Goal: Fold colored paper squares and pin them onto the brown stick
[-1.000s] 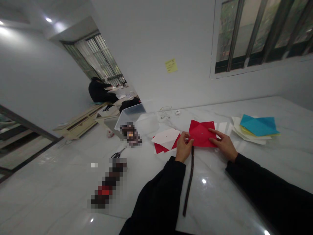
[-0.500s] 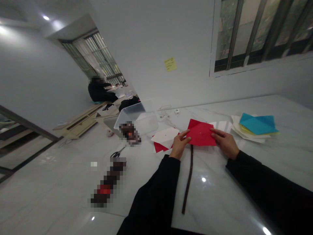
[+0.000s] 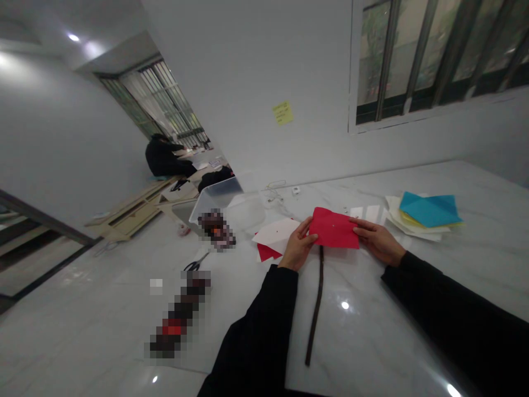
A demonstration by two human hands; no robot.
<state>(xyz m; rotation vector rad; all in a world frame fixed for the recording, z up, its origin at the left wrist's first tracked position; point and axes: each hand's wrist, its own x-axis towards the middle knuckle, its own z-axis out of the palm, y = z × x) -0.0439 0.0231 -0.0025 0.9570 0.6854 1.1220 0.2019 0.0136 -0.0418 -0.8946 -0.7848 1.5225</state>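
The left fingers pinch one edge of a red paper sheet and the right fingers grip the opposite edge, just above the marble bench. Left of the fingers lies a white sheet over red paper; to their right, a blue-topped paper stack; nearer, a dark strip; farther left, pixelated objects cannot be made out

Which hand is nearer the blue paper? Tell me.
Right. The right hand is close beside the blue paper; the left hand is farther off, past the red paper.
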